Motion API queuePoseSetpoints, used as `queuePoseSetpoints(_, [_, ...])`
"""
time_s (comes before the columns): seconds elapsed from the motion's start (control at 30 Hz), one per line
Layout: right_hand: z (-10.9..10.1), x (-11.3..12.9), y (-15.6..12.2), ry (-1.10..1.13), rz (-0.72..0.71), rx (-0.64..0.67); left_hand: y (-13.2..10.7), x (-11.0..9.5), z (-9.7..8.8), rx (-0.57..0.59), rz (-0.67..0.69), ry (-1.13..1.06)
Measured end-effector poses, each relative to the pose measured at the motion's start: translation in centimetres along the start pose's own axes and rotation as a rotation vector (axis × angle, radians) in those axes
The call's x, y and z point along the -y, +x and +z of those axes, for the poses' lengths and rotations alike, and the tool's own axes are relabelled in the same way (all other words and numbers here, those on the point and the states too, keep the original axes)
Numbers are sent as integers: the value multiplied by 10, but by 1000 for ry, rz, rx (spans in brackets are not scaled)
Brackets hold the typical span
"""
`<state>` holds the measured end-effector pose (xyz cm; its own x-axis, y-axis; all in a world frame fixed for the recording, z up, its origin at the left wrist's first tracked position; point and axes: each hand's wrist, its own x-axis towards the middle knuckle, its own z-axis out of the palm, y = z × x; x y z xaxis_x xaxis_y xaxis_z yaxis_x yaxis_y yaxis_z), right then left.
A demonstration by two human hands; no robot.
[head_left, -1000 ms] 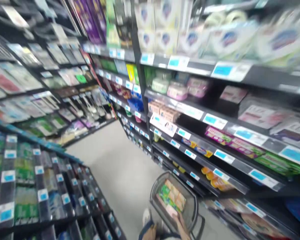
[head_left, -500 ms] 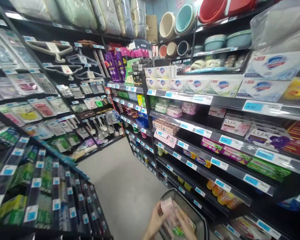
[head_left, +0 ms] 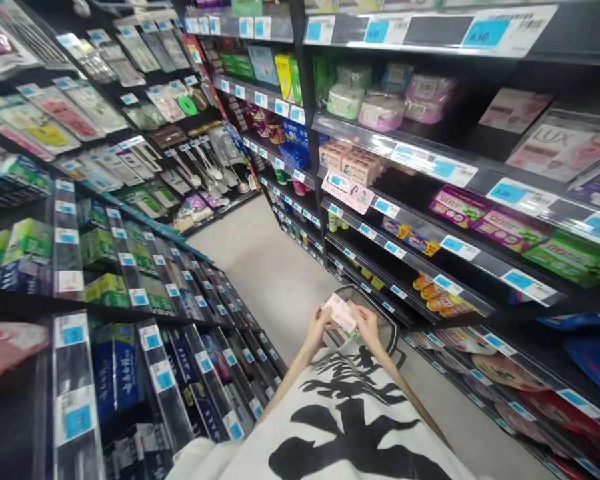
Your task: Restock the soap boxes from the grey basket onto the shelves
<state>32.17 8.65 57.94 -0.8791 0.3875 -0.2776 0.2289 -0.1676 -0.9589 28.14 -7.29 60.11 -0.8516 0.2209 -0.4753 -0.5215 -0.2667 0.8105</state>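
Observation:
A small pink-and-white box (head_left: 341,312) is held in front of my body, over a dark basket. My left hand (head_left: 320,323) is closed on its left end, and my right hand (head_left: 366,324) grips the right end. The box lies tilted between the fingers, its broad printed face up; the print is too small to read. Just beyond the hands shows the rim of the dark basket (head_left: 396,337). Most of the basket's inside is hidden by my hands and the white shirt with black print.
On the right, a tall shelf unit carries soap boxes (head_left: 563,143), pink cartons (head_left: 363,167) and orange-lidded containers (head_left: 443,293) behind price strips. A lower rack with green boxes (head_left: 100,247) stands on the left. Grey floor (head_left: 275,273) runs between them; ladles (head_left: 215,170) hang beyond.
My view has tipped downward, bringing the shirt and both forearms into sight. The box, earlier low over the basket and blurred, is now raised clearer between both hands.

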Motion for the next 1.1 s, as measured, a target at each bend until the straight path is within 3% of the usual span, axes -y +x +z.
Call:
queuePoseSetpoints(0.13, [3, 7, -3, 58, 41, -6, -4, 0, -2, 21, 86, 62])
queuePoseSetpoints(0.27, [3, 8, -1, 156, 167, 27, -10, -6, -5, 54, 276, 183])
queuePoseSetpoints(0.37, [3, 9, -4, 268, 345, 178, -19, -18, -11, 179, 398, 335])
queuePoseSetpoints(0.47, [4, 14, -12, 432, 448, 337, -25, -31, -17, 336, 433, 474])
queuePoseSetpoints(0.63, [6, 32, -25, 508, 218, 137, -23, -34, -18, 363, 361, 286])
queuePoseSetpoints(0.73, [7, 41, -29, 416, 3, 31, -21, -29, -12, 353, 295, 173])
queuePoseSetpoints(0.87, [8, 45, -33, 250, -218, -16, -26, -30, -6, 311, 318, 191])
queuePoseSetpoints(1.1, [11, 40, -39, 127, -290, -11, -35, -32, -17, 340, 309, 186])
